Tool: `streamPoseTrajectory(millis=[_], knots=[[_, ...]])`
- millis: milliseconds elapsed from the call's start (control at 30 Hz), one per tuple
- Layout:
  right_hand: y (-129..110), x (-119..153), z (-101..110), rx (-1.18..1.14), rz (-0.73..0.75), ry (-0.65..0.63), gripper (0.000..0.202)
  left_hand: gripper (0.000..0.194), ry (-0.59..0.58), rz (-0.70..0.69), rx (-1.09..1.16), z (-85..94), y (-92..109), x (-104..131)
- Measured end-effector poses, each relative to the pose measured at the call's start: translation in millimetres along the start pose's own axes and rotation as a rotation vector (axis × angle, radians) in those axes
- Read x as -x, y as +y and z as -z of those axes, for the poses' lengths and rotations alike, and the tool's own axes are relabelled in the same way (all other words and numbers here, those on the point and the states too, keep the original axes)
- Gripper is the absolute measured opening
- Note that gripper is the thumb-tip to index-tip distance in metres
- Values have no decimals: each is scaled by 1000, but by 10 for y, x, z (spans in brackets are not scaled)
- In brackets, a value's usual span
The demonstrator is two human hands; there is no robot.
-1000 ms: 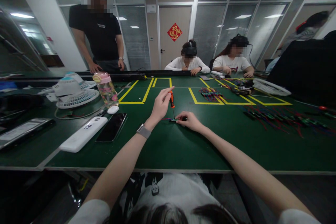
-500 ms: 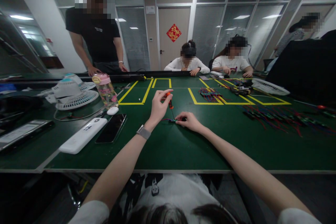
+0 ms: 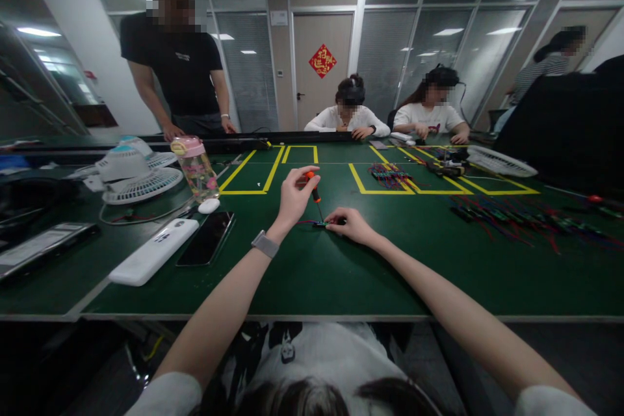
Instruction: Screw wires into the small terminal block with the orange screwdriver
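Note:
A small orange-and-black screwdriver [image 3: 315, 193] is pinched at its handle by my left hand [image 3: 295, 195], with a watch on that wrist. The shaft slants down, and its tip meets a small green circuit board [image 3: 320, 224] on the green table. My right hand [image 3: 349, 223] grips the board's right end between thumb and fingers, resting low by the tabletop. A thin wire runs from the board's left side. My fingers hide part of the board, and the exact spot under the tip is too small to make out.
Left of my arms lie a black phone [image 3: 207, 238], a white power bank [image 3: 155, 251], a bottle [image 3: 197, 169] and a fan [image 3: 141, 175]. Wired boards [image 3: 526, 218] spread at the right; another bundle [image 3: 390, 175] lies near yellow tape. Several people are across the table.
My left hand and the screwdriver handle have shifted very slightly to the left. My right hand stays on the board, which looks almost unmoved.

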State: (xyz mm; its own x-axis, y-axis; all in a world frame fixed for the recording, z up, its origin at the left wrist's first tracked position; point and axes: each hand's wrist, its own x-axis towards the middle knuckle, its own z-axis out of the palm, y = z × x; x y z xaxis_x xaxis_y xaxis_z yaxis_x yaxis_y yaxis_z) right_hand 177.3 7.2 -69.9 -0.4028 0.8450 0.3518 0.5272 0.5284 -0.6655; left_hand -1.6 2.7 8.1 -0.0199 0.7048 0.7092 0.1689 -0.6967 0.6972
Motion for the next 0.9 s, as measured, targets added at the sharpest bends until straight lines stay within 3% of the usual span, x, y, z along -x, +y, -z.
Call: streamPoseTrajectory(millis=[267,900], knots=[[-13,4,7,4,1,1,17,29,-77,25,108,-15,12,-1],[16,5,-6,-4,-3,4,17,26,-43,76,100,-2,38,-4]])
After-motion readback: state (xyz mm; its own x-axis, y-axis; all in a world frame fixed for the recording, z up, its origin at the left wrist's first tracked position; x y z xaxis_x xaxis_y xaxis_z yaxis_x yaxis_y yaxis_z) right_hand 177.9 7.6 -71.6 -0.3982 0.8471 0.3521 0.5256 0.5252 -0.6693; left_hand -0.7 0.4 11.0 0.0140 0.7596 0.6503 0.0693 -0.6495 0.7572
